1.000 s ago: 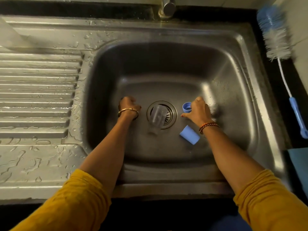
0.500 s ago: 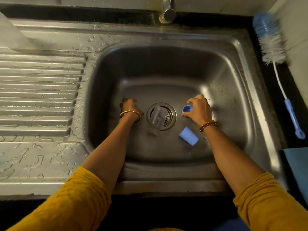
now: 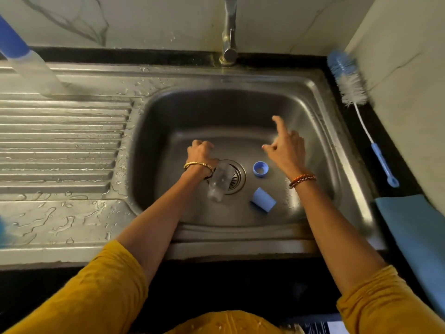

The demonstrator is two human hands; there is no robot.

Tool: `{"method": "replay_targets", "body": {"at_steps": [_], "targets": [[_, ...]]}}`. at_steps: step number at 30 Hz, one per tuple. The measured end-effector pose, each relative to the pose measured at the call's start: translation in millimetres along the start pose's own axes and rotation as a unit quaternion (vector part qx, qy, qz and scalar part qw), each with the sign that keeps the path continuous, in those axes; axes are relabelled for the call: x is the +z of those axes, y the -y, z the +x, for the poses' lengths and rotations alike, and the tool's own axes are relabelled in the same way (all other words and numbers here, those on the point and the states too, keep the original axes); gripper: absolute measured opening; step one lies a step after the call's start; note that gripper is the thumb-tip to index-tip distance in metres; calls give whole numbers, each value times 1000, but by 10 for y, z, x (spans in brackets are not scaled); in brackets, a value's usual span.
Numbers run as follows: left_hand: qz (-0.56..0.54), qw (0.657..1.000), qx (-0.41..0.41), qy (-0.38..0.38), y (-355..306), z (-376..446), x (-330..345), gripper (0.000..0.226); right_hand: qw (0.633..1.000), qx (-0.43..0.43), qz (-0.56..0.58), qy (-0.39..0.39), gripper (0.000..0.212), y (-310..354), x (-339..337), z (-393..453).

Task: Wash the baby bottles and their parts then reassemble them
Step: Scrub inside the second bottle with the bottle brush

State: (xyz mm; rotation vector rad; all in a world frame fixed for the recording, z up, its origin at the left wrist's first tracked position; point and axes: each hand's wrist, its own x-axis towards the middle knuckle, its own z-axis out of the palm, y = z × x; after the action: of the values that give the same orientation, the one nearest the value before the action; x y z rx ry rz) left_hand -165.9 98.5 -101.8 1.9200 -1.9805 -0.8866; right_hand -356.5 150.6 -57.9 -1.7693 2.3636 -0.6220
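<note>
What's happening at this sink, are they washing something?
A person is working over a steel sink with baby bottle parts lying in the basin. A clear bottle lies on its side over the drain, with a blue ring and a blue cap beside it. The left hand is curled at the basin floor next to the bottle; what it holds is hidden. The right hand is raised, empty, fingers spread. A bottle brush waits on the counter; the tap looks off.

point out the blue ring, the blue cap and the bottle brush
blue ring [image 3: 260, 169], head view, on its near rim
blue cap [image 3: 263, 202], head view, on the middle of its side
bottle brush [image 3: 349, 83], head view, on its bristle head
</note>
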Motion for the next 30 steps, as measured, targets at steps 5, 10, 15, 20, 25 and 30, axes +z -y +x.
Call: {"method": "replay_targets", "body": {"at_steps": [5, 10, 15, 20, 25, 30], "targets": [[-6, 997, -42, 59, -195, -134, 237, 55, 980, -13, -110, 168, 76, -81, -85, -239], [41, 995, -47, 75, -131, -305, 425, 64, 997, 32, -37, -61, 59, -285, -463, -322], [71, 992, -49, 88, -39, -258, 412, 64, 968, 188, -49, -159, 49, -524, -759, -267], [132, 985, -31, 104, 8, -168, 583, 62, 943, 295, -43, -150, 47, -671, -788, -227], [182, 978, 4, 101, -6, -178, 627, 60, 944, 294, -53, -143, 42, -705, -799, -217], [187, 976, 24, 111, 204, 47, 817, 46, 946, 292, -38, -133, 36, -707, -790, -227]]}}
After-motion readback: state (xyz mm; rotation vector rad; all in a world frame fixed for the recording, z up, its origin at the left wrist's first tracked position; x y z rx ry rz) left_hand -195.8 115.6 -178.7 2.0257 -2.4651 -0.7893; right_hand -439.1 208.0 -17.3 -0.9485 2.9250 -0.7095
